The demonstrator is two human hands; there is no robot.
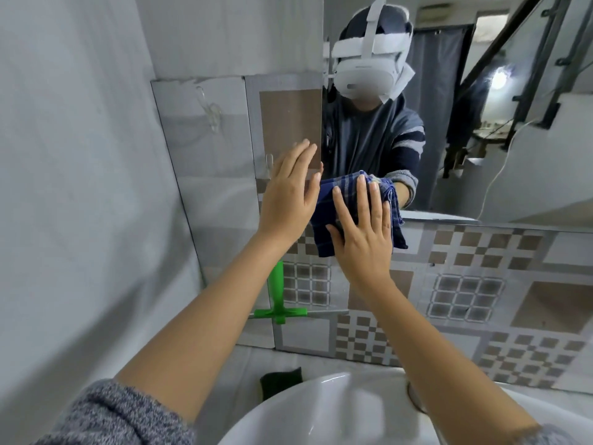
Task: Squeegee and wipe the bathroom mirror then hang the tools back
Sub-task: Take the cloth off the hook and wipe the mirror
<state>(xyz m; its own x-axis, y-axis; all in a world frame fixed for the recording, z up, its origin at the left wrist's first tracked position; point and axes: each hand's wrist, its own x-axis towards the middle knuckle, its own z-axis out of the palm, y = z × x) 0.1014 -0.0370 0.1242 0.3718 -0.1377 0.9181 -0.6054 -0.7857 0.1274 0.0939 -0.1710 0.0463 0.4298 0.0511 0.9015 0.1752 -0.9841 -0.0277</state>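
Note:
A folded blue checked cloth (324, 207) lies against the lower left corner of the mirror (449, 123). My right hand (362, 229) presses flat on the cloth with straight, spread fingers. My left hand (288, 194) is raised just left of the cloth, fingers straight and together, its edge at the cloth's left side by the mirror's edge. A green squeegee (277, 300) hangs on the tiled wall below my left hand, handle up and blade at the bottom.
A clear wall hook (211, 114) sits on the tile at upper left, and another hook (269, 162) shows behind my left hand. A white basin (321, 412) is below. A dark green sponge (280, 382) lies on the ledge beside it.

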